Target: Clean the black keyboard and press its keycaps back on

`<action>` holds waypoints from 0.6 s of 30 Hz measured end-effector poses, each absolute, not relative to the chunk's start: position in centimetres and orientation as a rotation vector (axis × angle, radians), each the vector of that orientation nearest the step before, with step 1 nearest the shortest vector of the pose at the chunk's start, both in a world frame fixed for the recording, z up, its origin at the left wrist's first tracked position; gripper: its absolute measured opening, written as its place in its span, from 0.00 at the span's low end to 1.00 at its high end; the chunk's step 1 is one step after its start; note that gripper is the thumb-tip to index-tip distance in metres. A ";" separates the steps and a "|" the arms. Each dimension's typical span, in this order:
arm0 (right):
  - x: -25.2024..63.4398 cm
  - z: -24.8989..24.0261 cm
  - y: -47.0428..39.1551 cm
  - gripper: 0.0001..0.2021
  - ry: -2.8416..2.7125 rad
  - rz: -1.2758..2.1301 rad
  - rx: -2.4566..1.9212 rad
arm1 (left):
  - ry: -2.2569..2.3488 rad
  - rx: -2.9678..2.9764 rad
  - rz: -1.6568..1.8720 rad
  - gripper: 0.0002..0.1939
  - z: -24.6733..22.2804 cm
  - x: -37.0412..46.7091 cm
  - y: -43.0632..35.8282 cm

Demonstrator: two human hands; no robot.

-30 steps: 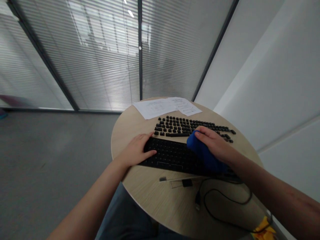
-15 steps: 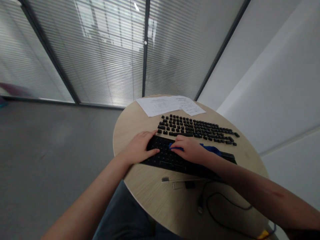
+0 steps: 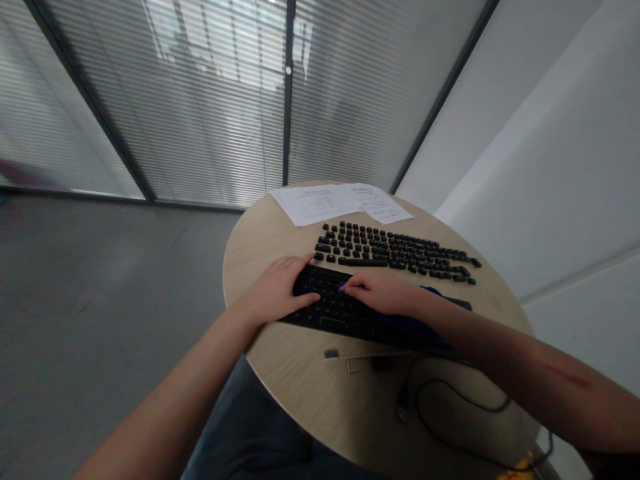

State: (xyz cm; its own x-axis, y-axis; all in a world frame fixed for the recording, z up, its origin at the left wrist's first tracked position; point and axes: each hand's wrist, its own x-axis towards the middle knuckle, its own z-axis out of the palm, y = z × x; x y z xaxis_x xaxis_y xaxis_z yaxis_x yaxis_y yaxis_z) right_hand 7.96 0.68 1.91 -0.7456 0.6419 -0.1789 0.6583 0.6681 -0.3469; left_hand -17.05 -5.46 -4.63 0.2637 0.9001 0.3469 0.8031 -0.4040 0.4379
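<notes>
A black keyboard base (image 3: 345, 325), stripped of its keycaps, lies near the front of the round table. My left hand (image 3: 274, 291) grips its left end, fingers at the far edge and thumb lying across the top. My right hand (image 3: 385, 291) is closed on a blue cloth (image 3: 432, 291), its fingertips pinching a bit of it against the key area. Most of the cloth is hidden behind that hand and forearm. Loose black keycaps (image 3: 367, 263) are laid out in rows just beyond the base.
Printed sheets (image 3: 320, 203) lie at the table's (image 3: 250, 247) far side. On the near side are a small brush (image 3: 331, 354), a thin wire loop (image 3: 349, 366) with a dark handle, and a looped black cable (image 3: 435, 381). Glass panels with blinds (image 3: 215, 133) stand behind.
My right hand has shifted slightly to the right over the base with the cloth, and more blue shows below the forearm. My left hand keeps its place. The view has tilted a little.
</notes>
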 end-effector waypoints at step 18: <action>12.4 2.6 0.1 0.16 2.687 -0.303 1.255 | 1.628 2.336 0.785 0.43 -4.6 -17.1 -5.2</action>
